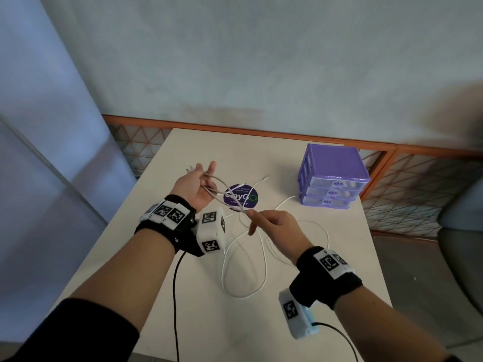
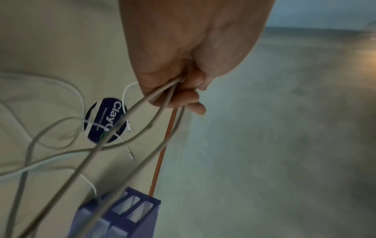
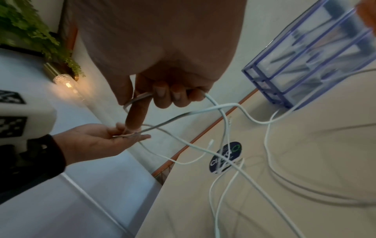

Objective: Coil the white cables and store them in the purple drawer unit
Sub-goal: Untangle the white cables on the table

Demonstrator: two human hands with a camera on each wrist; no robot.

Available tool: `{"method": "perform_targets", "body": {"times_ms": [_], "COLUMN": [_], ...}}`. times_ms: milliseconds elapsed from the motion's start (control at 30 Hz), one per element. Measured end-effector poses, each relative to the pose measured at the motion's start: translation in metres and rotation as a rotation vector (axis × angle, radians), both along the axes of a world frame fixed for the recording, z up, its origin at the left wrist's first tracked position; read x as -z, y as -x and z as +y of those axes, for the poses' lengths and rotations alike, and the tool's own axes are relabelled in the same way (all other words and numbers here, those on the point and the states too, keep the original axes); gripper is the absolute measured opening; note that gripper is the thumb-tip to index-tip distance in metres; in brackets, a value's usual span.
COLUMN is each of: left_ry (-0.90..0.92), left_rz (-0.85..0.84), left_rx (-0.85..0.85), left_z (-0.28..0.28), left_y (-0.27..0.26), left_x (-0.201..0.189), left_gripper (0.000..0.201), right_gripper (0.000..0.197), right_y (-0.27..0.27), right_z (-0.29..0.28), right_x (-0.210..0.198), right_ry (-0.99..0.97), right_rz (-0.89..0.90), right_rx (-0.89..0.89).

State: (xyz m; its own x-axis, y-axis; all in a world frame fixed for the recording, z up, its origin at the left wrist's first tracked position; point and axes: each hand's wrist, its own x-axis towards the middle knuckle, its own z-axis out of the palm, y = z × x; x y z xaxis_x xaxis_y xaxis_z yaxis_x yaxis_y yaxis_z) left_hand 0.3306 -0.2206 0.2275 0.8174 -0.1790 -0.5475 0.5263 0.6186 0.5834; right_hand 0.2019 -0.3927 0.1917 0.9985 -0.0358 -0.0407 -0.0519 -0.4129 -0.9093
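My left hand (image 1: 206,178) is raised palm-up over the table's left side, its fingers (image 2: 183,96) curled round several strands of a white cable (image 1: 236,202). That cable runs down to my right hand (image 1: 257,218), which pinches it in curled fingers (image 3: 173,95) with the index finger straight. More white cable (image 1: 222,273) lies in loose loops on the table below my hands, and one strand (image 1: 287,198) trails toward the purple drawer unit (image 1: 332,176). The unit stands at the back right with its three clear drawers closed.
The beige table (image 1: 345,226) carries a round dark sticker (image 1: 240,197) under the cables. An orange mesh rail (image 1: 261,129) runs behind the table along the wall. A plant (image 3: 30,27) and a lit lamp (image 3: 65,82) show in the right wrist view.
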Motion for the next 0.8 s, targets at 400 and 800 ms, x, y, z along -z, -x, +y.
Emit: {"method": "perform_targets", "body": {"times_ms": [400, 800], "left_ry": [-0.241, -0.299], "left_rz": [-0.32, -0.426], "left_rx": [0.205, 0.315], "left_z": [0.006, -0.013], "left_y": [0.03, 0.052], "left_x": [-0.013, -0.008], "left_gripper": [0.023, 0.031], "right_gripper": [0.03, 0.014], "right_y": [-0.01, -0.033], "right_z": [-0.051, 0.03], "right_x": [0.028, -0.024], "right_ry": [0.709, 0.079], "right_rz": [0.196, -0.212], "right_rx": [0.321, 0.061]}}
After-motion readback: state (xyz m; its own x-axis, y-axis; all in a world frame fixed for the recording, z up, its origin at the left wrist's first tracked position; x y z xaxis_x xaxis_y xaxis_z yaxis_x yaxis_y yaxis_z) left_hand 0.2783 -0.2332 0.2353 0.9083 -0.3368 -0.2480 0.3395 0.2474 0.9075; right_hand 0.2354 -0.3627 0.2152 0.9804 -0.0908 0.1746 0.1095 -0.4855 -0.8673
